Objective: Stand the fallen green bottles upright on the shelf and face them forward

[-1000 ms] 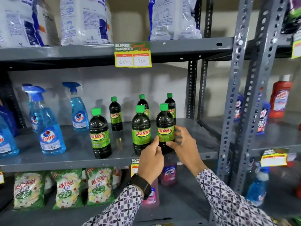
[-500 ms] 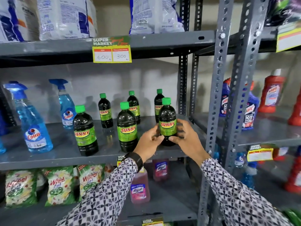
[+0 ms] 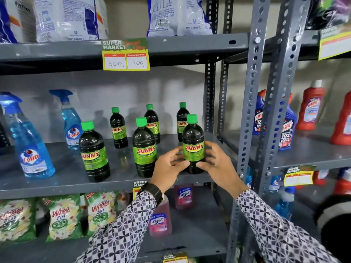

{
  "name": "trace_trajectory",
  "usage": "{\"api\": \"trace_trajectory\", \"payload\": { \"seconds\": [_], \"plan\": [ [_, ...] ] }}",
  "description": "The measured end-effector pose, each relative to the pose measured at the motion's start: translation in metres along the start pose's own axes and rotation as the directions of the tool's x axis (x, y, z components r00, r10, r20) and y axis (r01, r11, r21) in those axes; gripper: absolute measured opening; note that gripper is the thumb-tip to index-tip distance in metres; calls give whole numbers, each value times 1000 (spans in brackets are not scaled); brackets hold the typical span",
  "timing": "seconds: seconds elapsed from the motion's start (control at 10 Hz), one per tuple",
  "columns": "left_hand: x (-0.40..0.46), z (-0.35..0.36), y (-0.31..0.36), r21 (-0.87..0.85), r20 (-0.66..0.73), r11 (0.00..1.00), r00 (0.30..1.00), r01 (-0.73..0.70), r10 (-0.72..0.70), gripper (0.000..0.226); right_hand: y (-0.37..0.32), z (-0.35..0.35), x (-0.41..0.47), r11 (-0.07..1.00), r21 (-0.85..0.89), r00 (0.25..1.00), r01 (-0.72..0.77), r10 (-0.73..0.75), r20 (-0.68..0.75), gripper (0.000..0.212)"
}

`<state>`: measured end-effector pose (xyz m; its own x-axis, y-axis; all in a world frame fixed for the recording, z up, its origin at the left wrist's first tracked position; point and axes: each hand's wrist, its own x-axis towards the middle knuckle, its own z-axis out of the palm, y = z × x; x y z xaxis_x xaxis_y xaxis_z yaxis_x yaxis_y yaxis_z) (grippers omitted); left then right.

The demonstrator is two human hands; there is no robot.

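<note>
Several dark Sunny bottles with green caps stand upright on the grey middle shelf (image 3: 62, 177). The front row holds three: a left bottle (image 3: 94, 154), a middle bottle (image 3: 144, 149) and a right bottle (image 3: 193, 141). All three labels face forward. My left hand (image 3: 169, 168) and my right hand (image 3: 218, 164) clasp the lower part of the right bottle from both sides, thumbs at its front. It stands near the shelf's front edge. Three smaller-looking bottles (image 3: 118, 128) stand in the back row.
Blue Colin spray bottles (image 3: 31, 149) stand left on the same shelf. A perforated grey upright (image 3: 248, 118) is just right of my hands. Red and blue Harpic bottles (image 3: 309, 109) fill the neighbouring rack. Wheel bags (image 3: 62, 215) and pink Lizol bottles (image 3: 160, 219) lie below.
The right front bottle has shifted to the right, away from the middle bottle, with both hands still around it. The view has swung right.
</note>
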<state>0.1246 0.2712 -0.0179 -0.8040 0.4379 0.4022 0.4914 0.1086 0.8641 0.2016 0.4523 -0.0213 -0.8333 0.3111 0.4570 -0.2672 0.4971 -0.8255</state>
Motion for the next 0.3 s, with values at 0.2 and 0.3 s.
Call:
{"api": "trace_trajectory", "payload": {
  "seconds": [0.2, 0.3],
  "plan": [
    [-9, -8, 10, 90, 29, 996, 1000, -3, 0, 61, -13, 7, -12, 1000, -8, 1000, -3, 3, -29, 78],
    [-20, -27, 34, 224, -94, 960, 977, -169, 194, 57, -40, 14, -12, 973, -166, 947, 161, -199, -251, 75]
  ]
}}
